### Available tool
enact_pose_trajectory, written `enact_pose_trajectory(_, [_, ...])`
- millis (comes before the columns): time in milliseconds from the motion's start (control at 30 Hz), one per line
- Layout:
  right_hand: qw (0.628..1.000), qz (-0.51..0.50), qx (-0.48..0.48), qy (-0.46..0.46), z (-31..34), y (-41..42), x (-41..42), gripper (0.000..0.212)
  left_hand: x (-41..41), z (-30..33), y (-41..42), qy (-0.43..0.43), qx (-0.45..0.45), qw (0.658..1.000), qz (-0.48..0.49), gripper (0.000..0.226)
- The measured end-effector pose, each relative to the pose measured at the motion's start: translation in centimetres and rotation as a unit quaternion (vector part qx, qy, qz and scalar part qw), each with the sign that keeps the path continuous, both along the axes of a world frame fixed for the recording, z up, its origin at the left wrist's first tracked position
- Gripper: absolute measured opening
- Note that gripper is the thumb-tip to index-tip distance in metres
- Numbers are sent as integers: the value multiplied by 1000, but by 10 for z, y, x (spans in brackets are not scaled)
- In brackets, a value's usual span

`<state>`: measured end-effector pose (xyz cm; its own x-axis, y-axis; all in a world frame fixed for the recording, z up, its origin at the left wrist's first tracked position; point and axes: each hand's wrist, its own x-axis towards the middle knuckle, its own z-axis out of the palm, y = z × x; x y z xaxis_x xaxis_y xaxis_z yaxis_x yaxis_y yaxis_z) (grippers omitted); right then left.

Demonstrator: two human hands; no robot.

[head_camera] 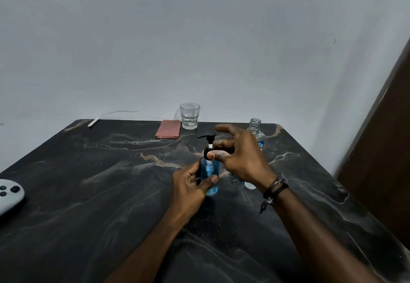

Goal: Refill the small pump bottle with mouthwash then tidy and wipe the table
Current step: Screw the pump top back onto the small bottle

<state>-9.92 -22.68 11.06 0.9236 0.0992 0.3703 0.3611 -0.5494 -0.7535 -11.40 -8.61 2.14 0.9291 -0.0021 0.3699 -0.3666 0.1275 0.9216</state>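
Marble table (88, 194) carries it all: the uncapped mouthwash bottle (257, 135) at the back right, the pump bottle (209, 178) upright at centre, blue to the shoulder. Left hand (190, 185) clasps its body; right hand (241, 156) pinches the pump collar (208, 151), seemingly screwing it. Tidying should follow.

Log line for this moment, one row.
left hand: holds pump bottle | right hand: on pump collar | mouthwash bottle: uncapped | cloth: untouched

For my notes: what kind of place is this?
Probably a room in a home: a dark marble-look table against a plain wall, with a drinking glass, a game controller and a folded cloth.
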Motion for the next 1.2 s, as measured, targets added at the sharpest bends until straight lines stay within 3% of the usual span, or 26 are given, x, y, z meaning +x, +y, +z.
enact_pose_trajectory(167, [1000, 28, -1, 12, 0, 0, 0, 71, 0, 1, 0, -4, -7, 1000, 26, 49])
enact_pose_trajectory(367, [1000, 8, -26, -8, -2, 0, 2, 81, 1, 0, 1, -10, 17, 997, 68, 48])
enact_pose_trajectory(600, [1000, 4, -13, 5, -8, 0, 10, 71, 11, -7, 1, 26, 42, 994, 96, 63])
enact_pose_trajectory(1200, [999, 11, -48, -13, -19, 1, 15, 76, 12, -7, 0, 67, 69, 991, 95, 55])
